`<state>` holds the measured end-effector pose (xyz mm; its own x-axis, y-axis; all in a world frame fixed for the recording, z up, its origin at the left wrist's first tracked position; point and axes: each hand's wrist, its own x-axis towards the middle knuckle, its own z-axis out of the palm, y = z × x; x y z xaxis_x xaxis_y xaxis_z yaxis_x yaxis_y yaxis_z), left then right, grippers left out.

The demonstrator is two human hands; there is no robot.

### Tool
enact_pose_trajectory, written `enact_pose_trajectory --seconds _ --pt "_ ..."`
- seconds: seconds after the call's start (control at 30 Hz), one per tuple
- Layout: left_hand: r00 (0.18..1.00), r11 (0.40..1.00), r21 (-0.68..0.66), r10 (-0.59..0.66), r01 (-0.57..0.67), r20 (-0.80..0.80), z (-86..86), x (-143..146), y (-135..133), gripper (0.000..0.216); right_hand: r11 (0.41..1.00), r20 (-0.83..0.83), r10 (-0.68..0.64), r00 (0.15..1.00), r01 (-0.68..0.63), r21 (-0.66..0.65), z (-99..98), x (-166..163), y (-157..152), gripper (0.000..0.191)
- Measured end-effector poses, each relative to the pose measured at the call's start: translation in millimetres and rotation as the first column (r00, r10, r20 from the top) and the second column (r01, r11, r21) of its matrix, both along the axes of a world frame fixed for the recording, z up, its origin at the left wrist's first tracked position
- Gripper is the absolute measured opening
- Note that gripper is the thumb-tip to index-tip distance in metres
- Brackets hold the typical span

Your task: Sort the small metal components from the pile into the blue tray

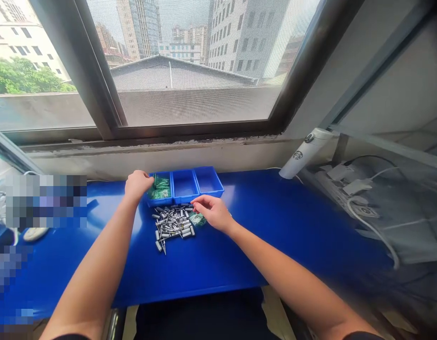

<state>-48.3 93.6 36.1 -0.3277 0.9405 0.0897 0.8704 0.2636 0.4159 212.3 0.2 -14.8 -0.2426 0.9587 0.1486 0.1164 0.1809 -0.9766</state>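
My left hand [137,185] is at the left rim of the left blue bin [160,203], its fingers bent together beside the green packets [162,183] inside. Whatever those fingers hold, if anything, is hidden. In front of the bins lies a loose pile of small silver metal parts [173,222], some cylindrical and some thin and pointed. My right hand [214,213] hovers over the right side of that pile, thumb and fingertips brought together; I cannot make out anything in the pinch. Partly under it, a small green packet [197,218] lies on the blue table.
A middle blue bin [185,184] and a right blue bin [208,180] adjoin the left one. A white bottle [303,156] leans near the wall. Power strips and cables [360,198] lie at the right. Blurred-out things stand at the left, near a pale object [36,233].
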Motion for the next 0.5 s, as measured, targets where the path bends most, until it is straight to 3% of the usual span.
enact_pose_trajectory --seconds 0.23,0.5 --pt "1.0 0.999 0.052 0.007 -0.007 -0.003 -1.1 5.5 4.1 0.04 1.0 -0.001 0.002 1.0 -0.002 0.006 -1.7 -0.6 0.6 0.021" --pt "0.997 0.993 0.098 0.055 -0.06 0.049 -8.8 -0.5 5.3 0.014 0.998 0.05 -0.018 0.999 0.015 0.058 -3.5 0.6 1.7 0.022"
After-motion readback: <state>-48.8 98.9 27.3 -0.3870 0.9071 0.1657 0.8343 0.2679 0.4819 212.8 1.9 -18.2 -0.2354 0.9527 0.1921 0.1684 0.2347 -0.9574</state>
